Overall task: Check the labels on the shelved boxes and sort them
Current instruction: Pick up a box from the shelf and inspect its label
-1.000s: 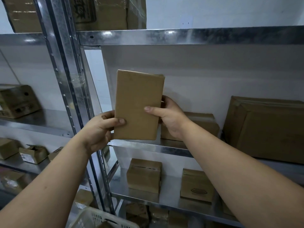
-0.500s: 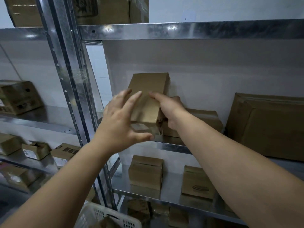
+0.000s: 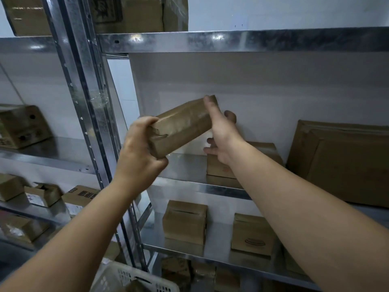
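Grip, left hand: we find our left hand closed round the near, lower end of a long brown cardboard box, fingers curled over its upper edge and thumb underneath.
Grip, right hand: our right hand holds the far, upper end of the same box, with one finger along the top corner and the others wrapped behind.
Box attitude: tilted, far end higher, held in the air and touching no shelf; glossy tape runs along the face turned to us; we cannot tell whether a label is on it.
Box position: before the white back wall, above the galvanised steel middle shelf, just right of the perforated steel upright.
Middle shelf: a stack of two brown cartons sits below our right wrist; a large flat brown carton leans at the far right.
Lower shelf: two small brown boxes stand apart, one on the left and one on the right.
Top shelf: big brown cartons rest above the steel beam.
Left bay: a brown carton with round holes sits on one level; smaller boxes lie on the level below.
Bottom edge: a white perforated plastic basket; we cannot identify its contents.
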